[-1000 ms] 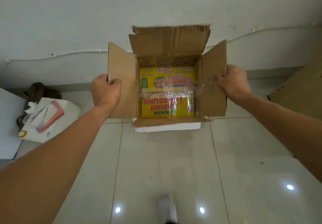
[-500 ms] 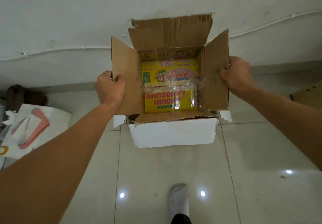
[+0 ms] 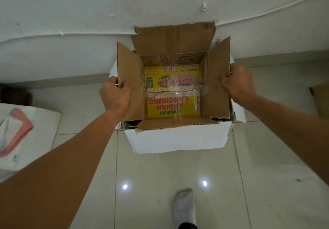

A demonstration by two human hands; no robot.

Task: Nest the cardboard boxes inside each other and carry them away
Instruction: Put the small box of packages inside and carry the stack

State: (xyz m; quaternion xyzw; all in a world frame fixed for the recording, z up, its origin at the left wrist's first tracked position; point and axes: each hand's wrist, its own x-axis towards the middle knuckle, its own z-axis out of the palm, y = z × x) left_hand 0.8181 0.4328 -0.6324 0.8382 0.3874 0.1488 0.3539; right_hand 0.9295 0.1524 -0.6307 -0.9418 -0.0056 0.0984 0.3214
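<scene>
The brown box (image 3: 173,86) sits inside the white box (image 3: 178,138), and the pair hangs above the tiled floor (image 3: 178,171), near the wall (image 3: 89,14) at the far side. The left hand (image 3: 114,95) is clenched on the edge of the brown box's left flap (image 3: 129,80), thumb on the inner face and fingers behind it. The right hand (image 3: 237,84) grips the right flap (image 3: 219,84) the same way.

Empty corrugated card of this kind is probably light, so weight should not be the trouble. The flaps are the weak spot: they hinge on a crease and can fold or tear under load, and the edges here are already ragged. Holding by the flaps alone may also let the white box drop away, since nothing visible ties it to the inner one; whether the fingers reach its wall cannot be told. A safer hold would be lower, under the base or pinching both walls together on each side. The card is stiff enough across the walls but will buckle if squeezed hard.

The brown box stands open upward, with all four flaps up or splayed. Its inner bottom shows yellow printing with red and green lettering, and clear tape (image 3: 178,90) crosses the middle. The white box is plain, with torn rims at its near corners. A socked foot (image 3: 184,205) shows at the near edge.
</scene>
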